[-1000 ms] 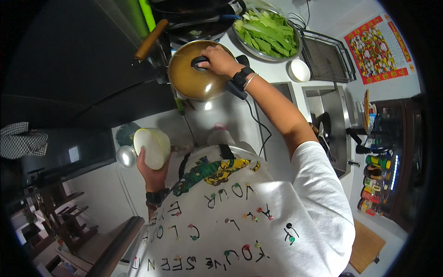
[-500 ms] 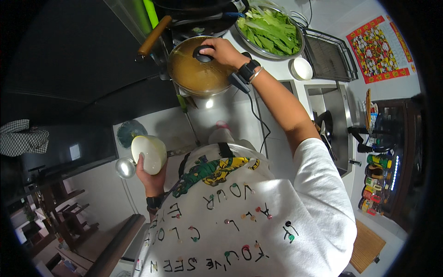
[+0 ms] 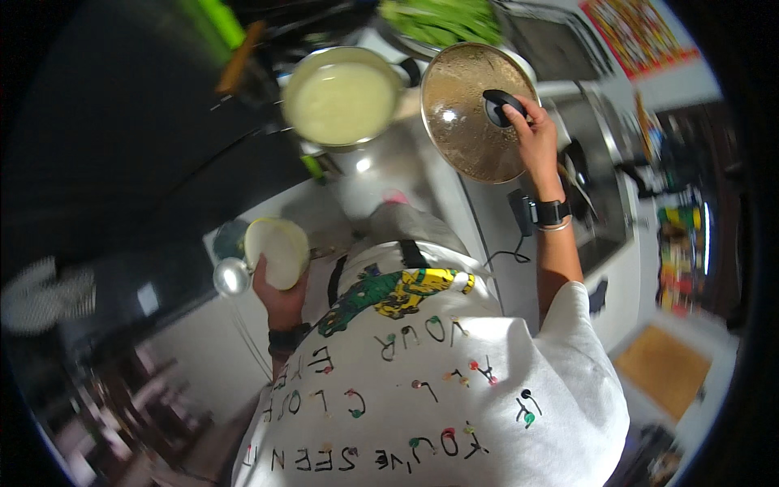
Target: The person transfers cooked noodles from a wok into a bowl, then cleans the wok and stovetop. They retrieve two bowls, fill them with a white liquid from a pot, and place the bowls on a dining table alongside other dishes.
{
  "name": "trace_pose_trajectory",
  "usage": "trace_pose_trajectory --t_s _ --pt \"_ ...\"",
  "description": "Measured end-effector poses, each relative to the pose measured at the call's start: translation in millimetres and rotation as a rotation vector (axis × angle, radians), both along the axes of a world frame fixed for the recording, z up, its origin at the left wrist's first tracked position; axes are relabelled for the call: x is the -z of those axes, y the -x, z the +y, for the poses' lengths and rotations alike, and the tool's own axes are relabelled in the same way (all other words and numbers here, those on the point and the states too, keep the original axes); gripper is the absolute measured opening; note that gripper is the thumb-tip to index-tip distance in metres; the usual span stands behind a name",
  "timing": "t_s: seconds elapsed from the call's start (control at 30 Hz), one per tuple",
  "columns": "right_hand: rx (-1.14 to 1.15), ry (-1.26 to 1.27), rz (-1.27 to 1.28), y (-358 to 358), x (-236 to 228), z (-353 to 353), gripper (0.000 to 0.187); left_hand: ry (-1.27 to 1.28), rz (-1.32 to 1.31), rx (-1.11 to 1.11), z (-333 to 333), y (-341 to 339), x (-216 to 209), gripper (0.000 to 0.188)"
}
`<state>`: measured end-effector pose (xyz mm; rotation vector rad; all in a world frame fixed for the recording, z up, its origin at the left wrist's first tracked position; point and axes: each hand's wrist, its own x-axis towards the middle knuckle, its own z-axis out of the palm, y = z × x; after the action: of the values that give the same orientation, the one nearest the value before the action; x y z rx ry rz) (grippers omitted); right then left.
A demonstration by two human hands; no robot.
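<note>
My left hand (image 3: 281, 298) grasping a pale bowl (image 3: 284, 252), my right hand (image 3: 537, 144) clasping the black knob (image 3: 497, 104) of a glass lid (image 3: 464, 114), tilted to the right of an uncovered pot (image 3: 293, 118), pale liquid (image 3: 341, 104) inside, leafy greens (image 3: 444, 20) in a basin (image 3: 398, 38) beyond.

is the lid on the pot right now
No, the right hand holds the glass lid by its black knob, to the right of the pot, whose pale liquid lies uncovered.
</note>
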<state>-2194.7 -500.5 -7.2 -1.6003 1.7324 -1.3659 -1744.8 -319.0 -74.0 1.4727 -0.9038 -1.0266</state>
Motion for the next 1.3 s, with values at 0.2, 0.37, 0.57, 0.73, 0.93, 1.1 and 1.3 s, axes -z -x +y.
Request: trace_pose_trajectory --t_s 0.2,0.37,0.57,0.73,0.93,1.1,1.3 --pt "0.472 -0.008 0.188 70 3 202 0.024 -0.232 0.291 0.167 29 -5 4 0.059" --pt "0.837 -0.158 0.004 152 22 334 0.027 -0.553 0.897 -0.074 48 13 -16 0.057" --pt "1.095 -0.352 0.131 250 88 419 0.031 -0.557 0.855 -0.254 50 72 -47 0.057" --pt "1.168 -0.386 -0.033 280 132 448 0.031 -0.534 0.863 -0.275 42 122 -52 0.056" --pt "1.257 -0.257 -0.460 309 157 460 0.023 -0.554 0.852 -0.280 38 172 -54 0.059" --pt "1.233 -0.341 -0.202 368 169 493 0.023 -0.563 0.781 -0.312 48 209 -60 0.060" --pt "1.173 -0.294 -0.252 468 191 530 0.032 -0.541 0.769 -0.320 58 233 -69 0.055"
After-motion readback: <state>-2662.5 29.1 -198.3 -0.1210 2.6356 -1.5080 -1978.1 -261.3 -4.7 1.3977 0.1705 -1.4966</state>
